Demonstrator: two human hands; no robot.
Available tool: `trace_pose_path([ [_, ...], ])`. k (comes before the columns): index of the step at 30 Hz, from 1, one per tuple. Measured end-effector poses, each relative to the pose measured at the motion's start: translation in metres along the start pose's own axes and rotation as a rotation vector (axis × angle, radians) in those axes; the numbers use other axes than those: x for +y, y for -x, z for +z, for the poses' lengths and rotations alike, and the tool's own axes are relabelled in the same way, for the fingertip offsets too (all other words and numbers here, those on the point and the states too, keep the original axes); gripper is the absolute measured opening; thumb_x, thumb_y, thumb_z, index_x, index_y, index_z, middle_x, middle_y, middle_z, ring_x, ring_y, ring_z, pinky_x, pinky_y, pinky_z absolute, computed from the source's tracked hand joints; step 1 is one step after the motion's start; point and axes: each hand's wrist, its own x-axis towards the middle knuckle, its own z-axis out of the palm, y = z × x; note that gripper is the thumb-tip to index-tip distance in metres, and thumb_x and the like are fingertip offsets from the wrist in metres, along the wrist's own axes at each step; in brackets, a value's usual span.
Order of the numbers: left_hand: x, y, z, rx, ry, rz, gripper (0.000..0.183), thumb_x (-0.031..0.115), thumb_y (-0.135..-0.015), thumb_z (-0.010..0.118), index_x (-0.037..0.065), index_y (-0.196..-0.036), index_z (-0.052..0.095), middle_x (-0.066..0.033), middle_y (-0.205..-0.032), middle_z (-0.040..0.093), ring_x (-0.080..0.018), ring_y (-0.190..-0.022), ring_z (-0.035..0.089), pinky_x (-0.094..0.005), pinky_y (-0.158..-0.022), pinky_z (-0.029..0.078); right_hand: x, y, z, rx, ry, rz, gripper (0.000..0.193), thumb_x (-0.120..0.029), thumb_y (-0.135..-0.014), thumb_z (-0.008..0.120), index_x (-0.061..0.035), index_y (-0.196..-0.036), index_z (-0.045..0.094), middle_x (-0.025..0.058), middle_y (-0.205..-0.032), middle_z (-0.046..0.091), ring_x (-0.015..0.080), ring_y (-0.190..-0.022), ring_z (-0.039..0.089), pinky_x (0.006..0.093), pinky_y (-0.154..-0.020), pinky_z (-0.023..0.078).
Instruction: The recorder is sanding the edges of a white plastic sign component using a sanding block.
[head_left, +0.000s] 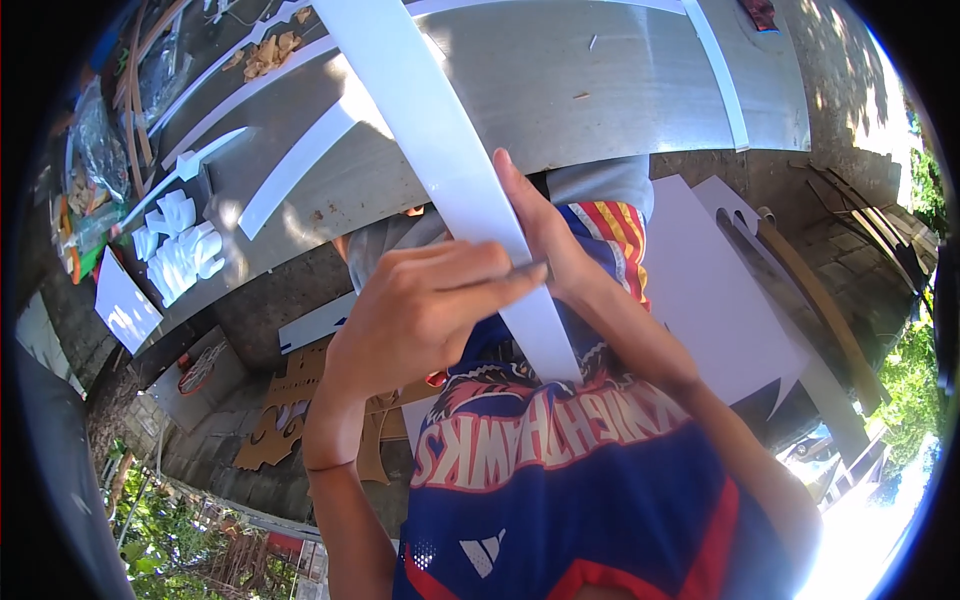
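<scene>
A long, flat white strip (405, 115) runs from the far edge of the view down to my lap, slanting across the table's near edge. My right hand (550, 235) holds the strip along its right side, the thumb stretched up the edge and the other fingers hidden behind it. Over the strip's lower part lies my left hand (430, 305), closed, its fingers pointing right. Something small and dark seems to be at those fingertips, too unclear to name.
Curved white strips (300, 165) and cut white pieces (180, 250) lie on the grey metal table (560, 85), with crumpled brown paper (272, 55) and clear plastic (100, 145). Cut brown sheets (290, 400) lie low at left. A large white sheet (700, 290) stands at right.
</scene>
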Motion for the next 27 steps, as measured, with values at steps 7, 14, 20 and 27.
trace_pose_path([
  [7,0.0,0.001,-0.008,-0.063,-0.008,-0.045,0.038,-0.006,-0.067,0.061,0.004,-0.103,0.07,-0.0038,-0.072,0.049,-0.0196,-0.065,0.058,-0.0355,-0.058,0.047,-0.002,-0.001,0.0,-0.029,0.01,0.017,0.064,-0.056,-0.099,0.034,-0.0007,-0.127,0.05,0.0114,-0.116,0.055,0.0163,-0.105,0.051,0.0297,-0.093,0.04],
  [14,0.002,0.007,-0.011,-0.036,-0.085,-0.061,0.039,-0.006,-0.067,0.062,0.004,-0.104,0.07,-0.0041,-0.074,0.05,-0.0199,-0.065,0.058,-0.0354,-0.057,0.047,-0.002,-0.003,-0.003,-0.059,0.044,-0.01,0.062,-0.056,-0.1,0.033,-0.0015,-0.123,0.052,0.01,-0.111,0.056,0.0162,-0.102,0.052,0.0293,-0.091,0.041],
  [20,-0.002,0.009,-0.013,0.021,-0.088,-0.048,0.041,-0.008,-0.062,0.061,0.003,-0.1,0.073,-0.0063,-0.074,0.058,-0.0199,-0.062,0.061,-0.0324,-0.054,0.047,-0.001,-0.005,0.0,0.003,0.047,-0.045,0.06,-0.057,-0.1,0.029,-0.0055,-0.113,0.056,0.0077,-0.087,0.061,0.014,-0.08,0.06,0.029,-0.072,0.048],
  [27,0.0,0.009,-0.014,-0.037,0.086,-0.023,0.043,-0.011,-0.062,0.06,0.003,-0.1,0.074,-0.0056,-0.075,0.059,-0.0184,-0.059,0.059,-0.0324,-0.053,0.046,0.0,-0.009,-0.005,-0.035,0.003,-0.09,0.06,-0.058,-0.099,0.031,-0.0046,-0.11,0.056,0.0055,-0.081,0.057,0.013,-0.07,0.054,0.0286,-0.063,0.045],
])
